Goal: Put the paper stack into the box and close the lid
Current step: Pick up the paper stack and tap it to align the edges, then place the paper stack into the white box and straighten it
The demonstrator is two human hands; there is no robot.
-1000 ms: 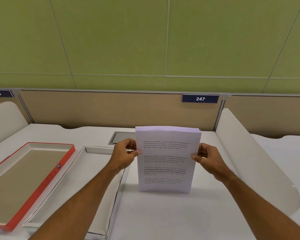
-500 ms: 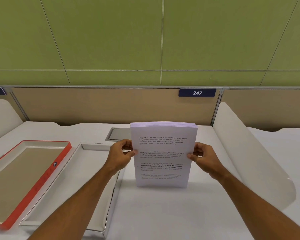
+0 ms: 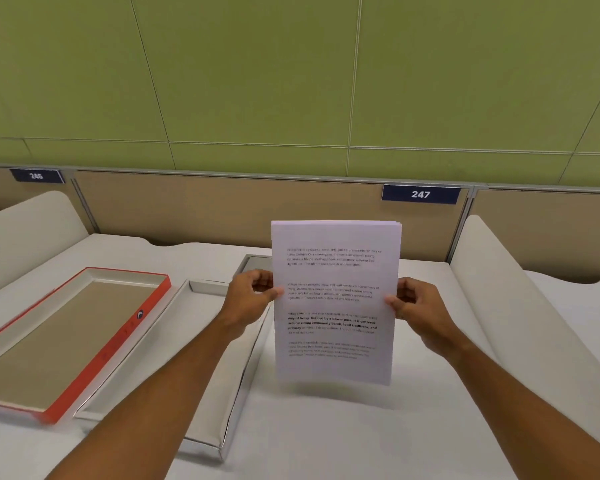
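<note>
Left hand (image 3: 253, 295) and right hand (image 3: 413, 303) each grasp a side edge of the paper stack (image 3: 335, 299), thumbs on the printed front, fingers behind. Both forearms reach forward, wrists level. The stack stands upright, its bottom edge at or just above the white counter (image 3: 326, 434) (contact unclear). Just left lies the open white box (image 3: 201, 358); beyond it the red-edged lid (image 3: 118, 341). Best tip the sheets flat, keeping edges squared, then lower them level into the box
</note>
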